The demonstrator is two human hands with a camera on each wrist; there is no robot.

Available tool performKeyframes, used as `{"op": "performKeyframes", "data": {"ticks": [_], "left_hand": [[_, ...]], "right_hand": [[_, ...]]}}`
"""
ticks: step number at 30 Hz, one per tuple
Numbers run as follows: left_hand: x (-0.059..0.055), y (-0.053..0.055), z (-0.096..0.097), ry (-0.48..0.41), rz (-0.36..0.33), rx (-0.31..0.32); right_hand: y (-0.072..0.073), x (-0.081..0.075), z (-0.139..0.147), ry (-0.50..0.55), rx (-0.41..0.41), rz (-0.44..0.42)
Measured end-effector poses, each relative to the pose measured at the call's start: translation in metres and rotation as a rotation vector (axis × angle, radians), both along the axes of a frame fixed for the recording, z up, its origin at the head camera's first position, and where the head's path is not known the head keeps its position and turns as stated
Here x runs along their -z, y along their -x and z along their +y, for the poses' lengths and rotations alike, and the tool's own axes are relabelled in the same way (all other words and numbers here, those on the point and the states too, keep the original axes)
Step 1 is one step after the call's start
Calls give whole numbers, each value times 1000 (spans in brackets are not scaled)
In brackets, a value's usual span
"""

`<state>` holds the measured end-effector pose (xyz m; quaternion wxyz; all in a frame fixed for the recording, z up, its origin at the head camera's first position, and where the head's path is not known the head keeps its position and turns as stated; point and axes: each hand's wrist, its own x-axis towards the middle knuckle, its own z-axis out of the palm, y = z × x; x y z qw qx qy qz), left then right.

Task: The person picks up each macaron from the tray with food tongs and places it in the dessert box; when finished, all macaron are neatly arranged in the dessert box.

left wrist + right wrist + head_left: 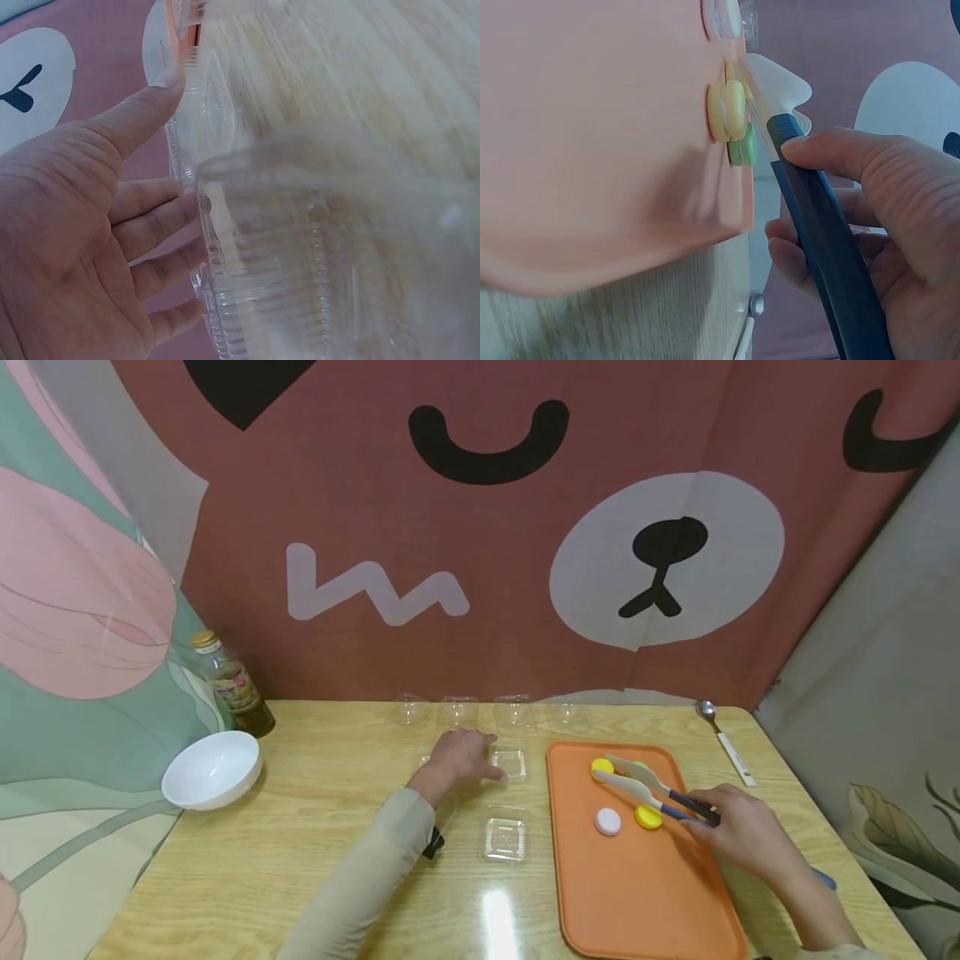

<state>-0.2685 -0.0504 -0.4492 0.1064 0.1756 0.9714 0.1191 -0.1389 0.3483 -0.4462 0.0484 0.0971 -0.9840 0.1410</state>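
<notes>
My right hand (750, 831) holds tongs (630, 789) with dark blue handles and pale flat tips, thumb pressing along the handle in the right wrist view. The tips are parted above an orange tray (622, 893), near a yellow macaron (602, 768) and a green macaron (742, 150) partly behind them. A second yellow macaron (648, 817) and a whitish macaron (607, 822) lie closer to me. My left hand (459, 760) reaches over clear plastic boxes, fingers spread; in the left wrist view its fingertips are beside a box (255, 262), contact unclear. One box (509, 764) sits right of it.
Another clear box (505, 839) stands nearer me, left of the tray. Several clear plastic pieces (514, 711) line the table's back edge. At the left are a white bowl (213, 770) and a bottle (238, 693); a spoon (723, 743) lies right of the tray.
</notes>
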Motion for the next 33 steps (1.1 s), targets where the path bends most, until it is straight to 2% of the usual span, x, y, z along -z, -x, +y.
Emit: {"op": "performKeyframes", "data": {"ticks": [12,22,33], "left_hand": [[-4,0,-1,40,31,40],[-3,1,-2,23,19,35],[-3,0,-3,-7,7,35]], "right_hand": [[-2,1,0,14,7,12],[-2,0,1,20,18,10],[2,-8,-4,29,5,28]]}}
